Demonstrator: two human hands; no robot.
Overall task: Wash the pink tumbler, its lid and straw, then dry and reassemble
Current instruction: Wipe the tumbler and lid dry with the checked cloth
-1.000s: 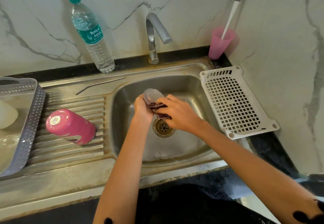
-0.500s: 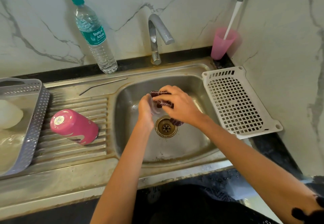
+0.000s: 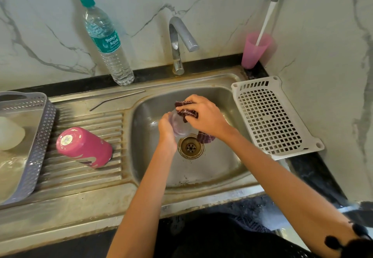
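Pink tumbler (image 3: pixel 84 147) lies on its side on the drainboard (image 3: pixel 80 179), long axis left-back to right-front, base to the left, mouth toward the sink (image 3: pixel 212 173). Straw (image 3: pixel 117 100) lies along the rim behind. Over the drain, left hand (image 3: pixel 166 126) grips the clear lid (image 3: pixel 180 126). Right hand (image 3: pixel 205 114) pinches a maroon cloth (image 3: pixel 186 109) at its far edge; 1 second ago the cloth sat below the lid. Pink cup (image 3: pixel 254 51) holds a white-handled tool (image 3: pixel 266 18).

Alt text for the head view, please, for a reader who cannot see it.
Over a steel sink, the left hand holds a clear lid while the right hand presses a dark red cloth against it. The pink tumbler rests on the drainboard, a metal straw lying behind it.
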